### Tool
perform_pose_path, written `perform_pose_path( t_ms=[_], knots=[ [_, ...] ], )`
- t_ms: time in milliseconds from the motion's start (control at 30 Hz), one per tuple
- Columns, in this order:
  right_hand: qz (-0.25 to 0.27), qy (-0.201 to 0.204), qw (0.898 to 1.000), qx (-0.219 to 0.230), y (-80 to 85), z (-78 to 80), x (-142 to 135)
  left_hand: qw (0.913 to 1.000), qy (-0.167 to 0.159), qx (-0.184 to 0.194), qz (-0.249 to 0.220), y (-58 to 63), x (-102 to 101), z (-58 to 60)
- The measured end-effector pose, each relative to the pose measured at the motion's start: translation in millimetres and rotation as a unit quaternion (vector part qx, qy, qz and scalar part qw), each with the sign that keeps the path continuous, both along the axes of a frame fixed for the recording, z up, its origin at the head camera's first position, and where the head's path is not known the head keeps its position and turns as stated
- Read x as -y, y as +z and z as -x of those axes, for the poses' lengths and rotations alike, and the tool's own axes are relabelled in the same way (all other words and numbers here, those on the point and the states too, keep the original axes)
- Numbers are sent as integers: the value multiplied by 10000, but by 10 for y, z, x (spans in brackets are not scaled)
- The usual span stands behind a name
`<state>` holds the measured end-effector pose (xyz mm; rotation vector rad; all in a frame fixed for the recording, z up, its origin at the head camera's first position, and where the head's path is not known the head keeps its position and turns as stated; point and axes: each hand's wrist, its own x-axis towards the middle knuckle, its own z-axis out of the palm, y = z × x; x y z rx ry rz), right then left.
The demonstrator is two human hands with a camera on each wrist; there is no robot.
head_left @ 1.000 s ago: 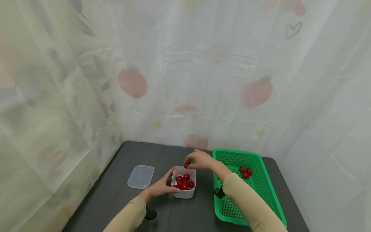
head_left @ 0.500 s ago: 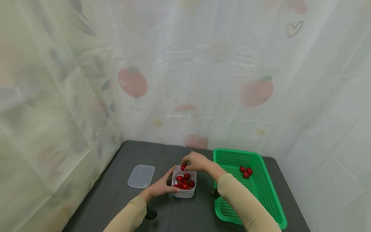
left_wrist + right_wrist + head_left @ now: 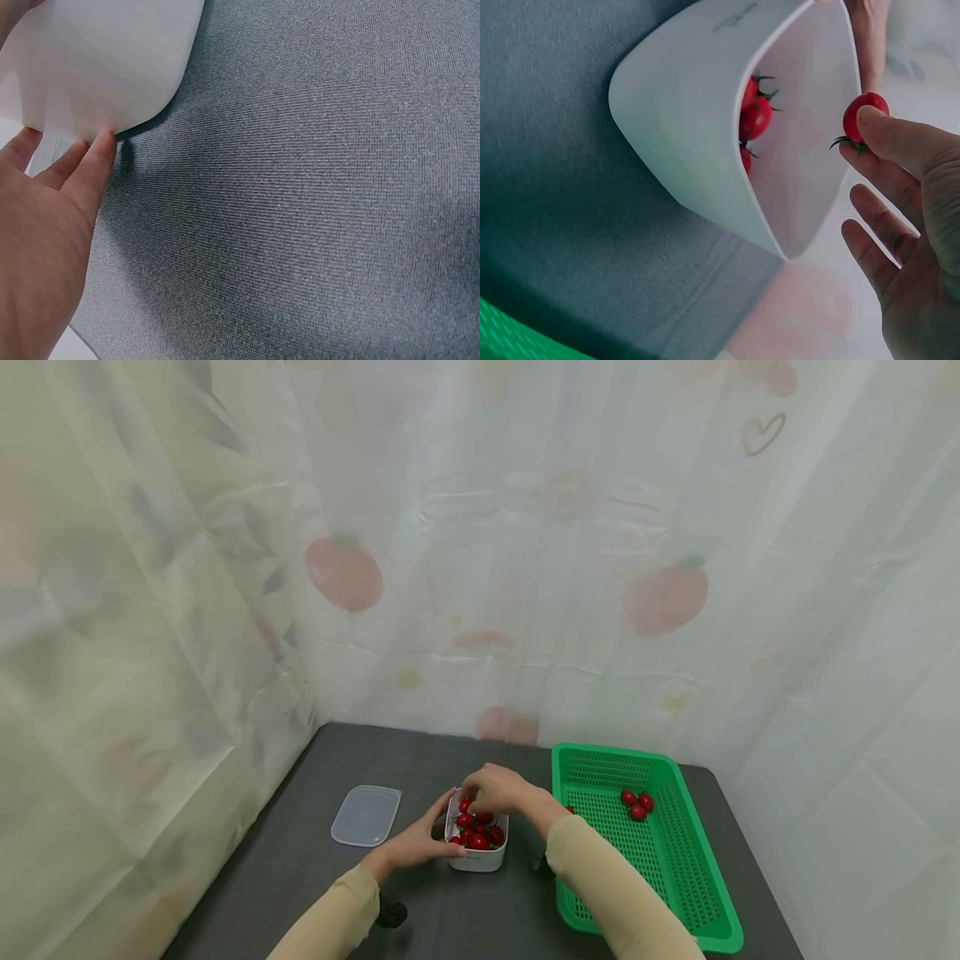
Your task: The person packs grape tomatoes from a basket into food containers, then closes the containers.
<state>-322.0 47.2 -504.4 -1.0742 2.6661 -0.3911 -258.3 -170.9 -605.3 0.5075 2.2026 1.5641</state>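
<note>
A white square container [image 3: 482, 862] stands on the dark table with several red cherry tomatoes [image 3: 478, 842] inside. My left hand [image 3: 408, 845] holds it from the left, thumb at the near rim and fingers along the side; in the left wrist view, fingertips [image 3: 105, 142] touch its white wall. Over the container's far part, my right hand [image 3: 497, 788] pinches a single cherry tomato [image 3: 864, 116] between thumb and forefinger. The right wrist view shows its green stem and the other fingers spread apart. That tomato is level with the opening, apart from those inside.
On the right stands a green plastic basket [image 3: 678, 868] with a few cherry tomatoes [image 3: 637, 811] in it; another tomato [image 3: 570, 809] shows beside my right sleeve. A translucent lid [image 3: 366, 817] lies flat left of the container. Printed curtains [image 3: 480, 568] hang behind the table.
My right hand has moved left and down with the cherry tomato, from the container's far rim to inside its opening. The left hand has stayed on the container.
</note>
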Motion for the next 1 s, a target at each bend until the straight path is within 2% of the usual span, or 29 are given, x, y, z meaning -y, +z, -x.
perform_pose_path(
  t_ms=[300, 667, 800, 1000],
  knots=[
    [-36, 35, 10000, 70, -132, -40, 90, 10000, -7, 24, 6, 3, 4, -4],
    [17, 120, 9998, 163, -92, -91, 92, 10000, -42, 30, 45, -26, 20, 5],
    [116, 140, 9998, 61, -33, -78, 17, 10000, -17, 21, 41, -21, 17, 8],
    [150, 30, 9997, -183, 181, -84, -232, 10000, 26, 70, -2, 8, -1, 8]
  ],
)
